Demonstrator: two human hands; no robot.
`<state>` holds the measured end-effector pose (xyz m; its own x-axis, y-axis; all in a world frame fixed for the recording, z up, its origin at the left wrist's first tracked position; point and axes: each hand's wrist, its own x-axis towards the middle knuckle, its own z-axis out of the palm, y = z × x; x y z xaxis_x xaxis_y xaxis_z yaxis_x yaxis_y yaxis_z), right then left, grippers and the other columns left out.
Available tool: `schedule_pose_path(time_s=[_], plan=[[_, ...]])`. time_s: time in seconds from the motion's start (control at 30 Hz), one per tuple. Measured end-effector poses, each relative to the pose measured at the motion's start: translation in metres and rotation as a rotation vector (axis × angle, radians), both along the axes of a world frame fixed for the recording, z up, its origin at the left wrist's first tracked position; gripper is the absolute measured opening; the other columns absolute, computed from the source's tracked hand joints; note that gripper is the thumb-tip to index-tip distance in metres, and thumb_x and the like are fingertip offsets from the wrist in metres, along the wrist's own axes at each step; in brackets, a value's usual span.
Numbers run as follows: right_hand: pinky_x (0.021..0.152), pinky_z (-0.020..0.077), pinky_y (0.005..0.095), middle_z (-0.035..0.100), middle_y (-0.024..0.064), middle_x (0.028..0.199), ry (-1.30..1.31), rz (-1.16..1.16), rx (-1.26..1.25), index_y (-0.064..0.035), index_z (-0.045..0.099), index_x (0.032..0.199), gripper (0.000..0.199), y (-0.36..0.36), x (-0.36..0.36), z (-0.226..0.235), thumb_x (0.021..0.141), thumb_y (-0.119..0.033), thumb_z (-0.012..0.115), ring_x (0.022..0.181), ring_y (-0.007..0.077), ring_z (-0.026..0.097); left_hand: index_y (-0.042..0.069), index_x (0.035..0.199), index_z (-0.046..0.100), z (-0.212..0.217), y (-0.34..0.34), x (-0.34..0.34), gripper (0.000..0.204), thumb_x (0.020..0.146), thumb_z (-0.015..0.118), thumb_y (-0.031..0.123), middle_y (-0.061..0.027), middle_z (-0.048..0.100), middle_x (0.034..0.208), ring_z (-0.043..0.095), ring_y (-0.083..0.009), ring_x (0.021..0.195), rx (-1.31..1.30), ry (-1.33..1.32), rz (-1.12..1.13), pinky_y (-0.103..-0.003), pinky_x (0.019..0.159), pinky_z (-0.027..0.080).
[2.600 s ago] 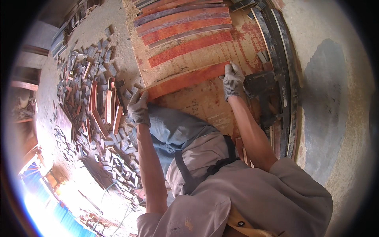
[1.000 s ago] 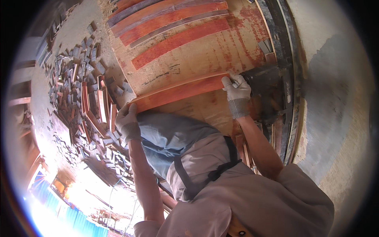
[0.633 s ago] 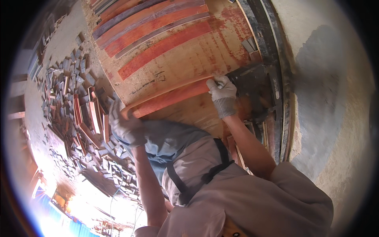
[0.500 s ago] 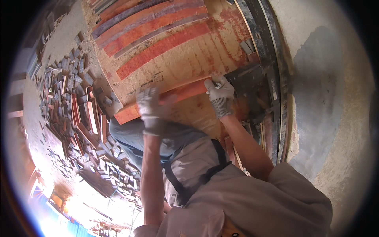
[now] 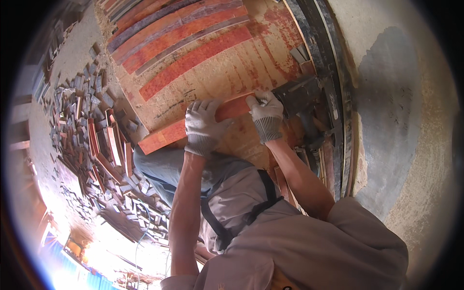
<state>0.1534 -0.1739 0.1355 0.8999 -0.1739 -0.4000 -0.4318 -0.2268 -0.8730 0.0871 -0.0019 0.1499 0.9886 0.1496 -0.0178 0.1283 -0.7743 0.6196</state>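
A long reddish wooden board (image 5: 166, 137) lies across in front of me on the plywood work surface (image 5: 203, 92). Over its middle rests my left hand (image 5: 205, 122), in a pale knit glove, fingers spread and stretched toward the far edge. My right hand (image 5: 266, 110), gloved the same way, has its fingers curled and closed at the board's right end; the fingertips are partly hidden. Just right of that hand is a black tool or machine part (image 5: 297, 96), whose kind I cannot tell.
Several red and grey boards (image 5: 193, 53) lie side by side farther up the surface. Small offcuts (image 5: 302, 54) sit near a black metal rail (image 5: 333, 92) at the right. Wood scraps (image 5: 87, 140) cover the floor on the left. A grey patch (image 5: 389, 116) marks the floor beyond the rail.
My left hand, blurred before, has moved right along the board and now lies still on it. The right hand has shifted slightly left and stays at the board's end.
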Motion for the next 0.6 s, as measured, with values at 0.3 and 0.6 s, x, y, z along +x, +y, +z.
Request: schedule_pose_path(time_s=[0.3, 0.6], plan=[[0.074, 0.0535, 0.0287, 0.076, 0.0074, 0.088, 0.066, -0.026, 0.009, 0.0042, 0.071, 0.103, 0.024, 0.0013, 0.0018, -0.0001, 0.085, -0.008, 0.081, 0.076, 0.0123, 0.066, 0.011, 0.116, 0.074, 0.0037, 0.0014, 0.0025, 0.057, 0.066, 0.088, 0.035, -0.0121, 0.072, 0.114, 0.065, -0.0353, 0.112, -0.003, 0.024, 0.009, -0.047, 0.100, 0.051], [0.056, 0.0478, 0.0236, 0.069, 0.0010, 0.076, 0.022, -0.030, 0.001, 0.0020, 0.072, 0.099, 0.017, 0.0023, 0.0027, -0.0076, 0.086, -0.005, 0.081, 0.059, 0.0053, 0.057, 0.011, 0.109, 0.076, 0.0048, 0.0018, 0.0083, 0.045, 0.076, 0.085, 0.041, -0.0115, 0.073, 0.107, 0.068, -0.0339, 0.105, -0.041, 0.034, 0.051, -0.046, 0.091, 0.054]])
